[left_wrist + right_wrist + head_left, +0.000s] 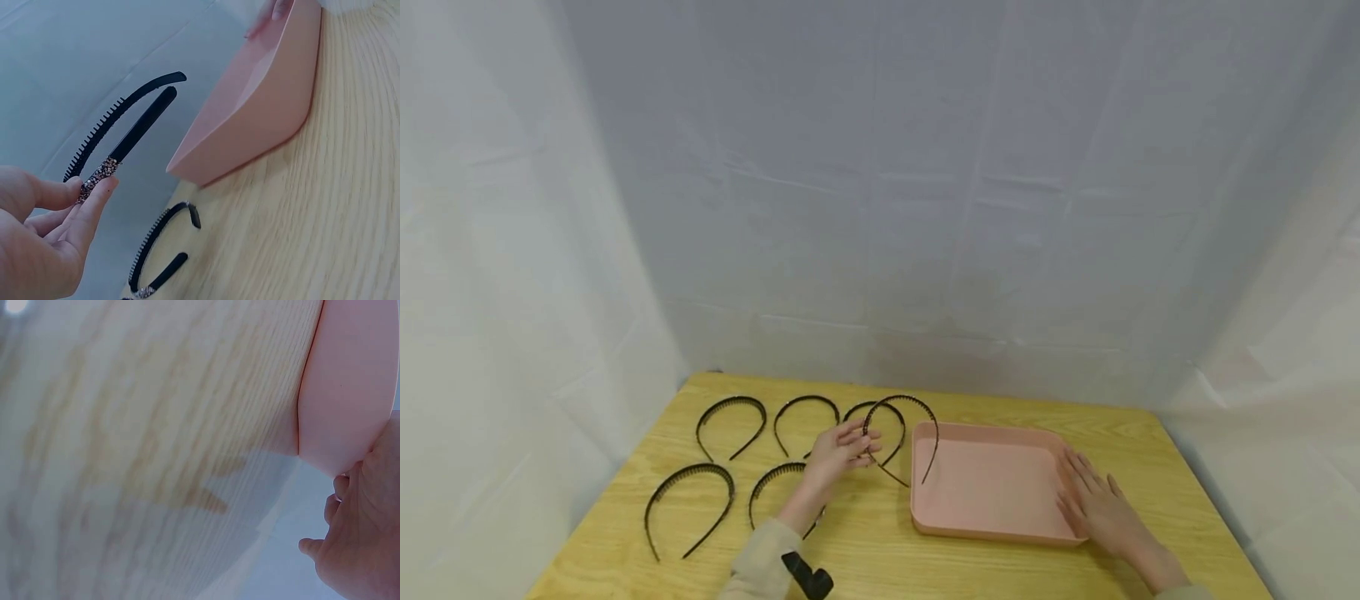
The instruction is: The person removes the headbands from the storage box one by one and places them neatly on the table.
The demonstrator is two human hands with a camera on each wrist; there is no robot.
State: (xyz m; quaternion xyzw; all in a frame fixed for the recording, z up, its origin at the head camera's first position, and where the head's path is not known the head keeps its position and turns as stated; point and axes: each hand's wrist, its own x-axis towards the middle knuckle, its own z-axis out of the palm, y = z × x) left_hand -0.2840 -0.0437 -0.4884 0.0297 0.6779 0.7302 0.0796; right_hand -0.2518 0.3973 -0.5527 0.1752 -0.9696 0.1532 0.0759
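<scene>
My left hand [837,454] pinches a black toothed headband [139,130] between thumb and fingers, gripping it at a glittery, speckled section. The band is raised off the table, and its free ends point towards a pink rectangular tray [992,487]. In the head view it overlaps the tray's left edge and another headband [901,421] lying behind. My right hand [1097,510] lies against the tray's right side, fingers extended over the rim. From the right wrist view, this hand [369,531] touches the tray's outer wall [347,381]; some fingertips are hidden there.
Several more black headbands lie on the left of the wooden table [865,558], among them a front-left one [730,483], a back-left one [760,408] and one partly behind my left forearm [752,500]. White sheeting [880,208] hangs behind and at both sides.
</scene>
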